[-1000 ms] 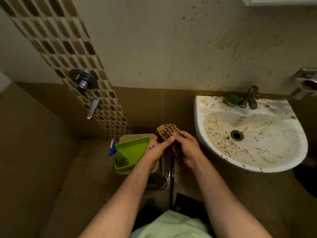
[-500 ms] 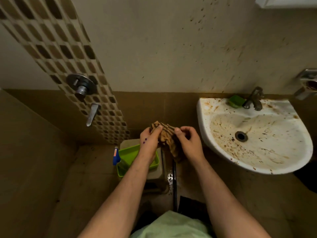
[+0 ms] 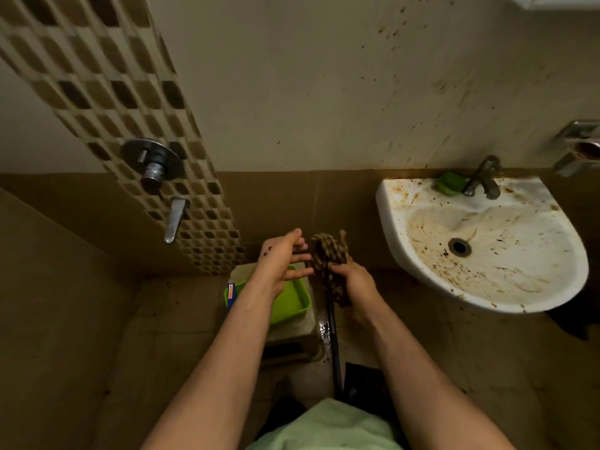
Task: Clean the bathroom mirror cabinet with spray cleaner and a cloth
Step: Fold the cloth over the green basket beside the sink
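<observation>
1. Cloth (image 3: 328,254), checked brown, hangs bunched just left of the sink (image 3: 388,203).
2. Right hand (image 3: 354,282) grips it.
3. Left hand (image 3: 281,259), fingers straight and spread, lies farther left of the sink.

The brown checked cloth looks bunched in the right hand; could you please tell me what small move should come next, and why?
Probably lower the left hand to the blue-topped spray bottle beside the green plastic tray. The right hand alone grips the brown checked cloth, and the left is open, holding nothing, over the tray.
</observation>
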